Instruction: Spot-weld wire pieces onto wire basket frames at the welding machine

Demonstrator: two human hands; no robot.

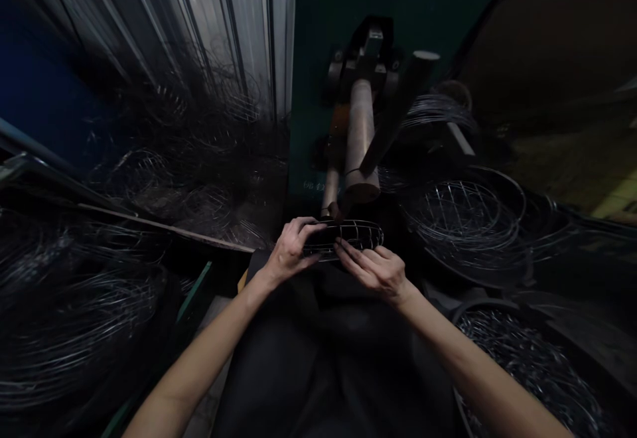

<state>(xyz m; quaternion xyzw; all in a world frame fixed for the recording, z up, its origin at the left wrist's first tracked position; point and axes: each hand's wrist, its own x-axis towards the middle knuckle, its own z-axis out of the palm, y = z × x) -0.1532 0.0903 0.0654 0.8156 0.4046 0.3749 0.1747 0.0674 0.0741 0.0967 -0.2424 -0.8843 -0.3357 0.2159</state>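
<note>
Between my two hands is a round wire basket, a shallow cage of thin bright wires, tilted with its opening toward the machine. My left hand grips its left side, thumb below and fingers over the upper rim. My right hand holds the near right side, fingertips pressed together on the wires; whether a small piece is pinched there is too dark to tell. Just beyond the basket ends a lower rod of the machine, its tip close to the far rim. Above it juts a thick metal cylinder.
A green machine body stands ahead, with a dark bar slanting beside the cylinder. Right of me, a tub holds many small metal pieces, below a pile of wire baskets. Wire rings are heaped at left.
</note>
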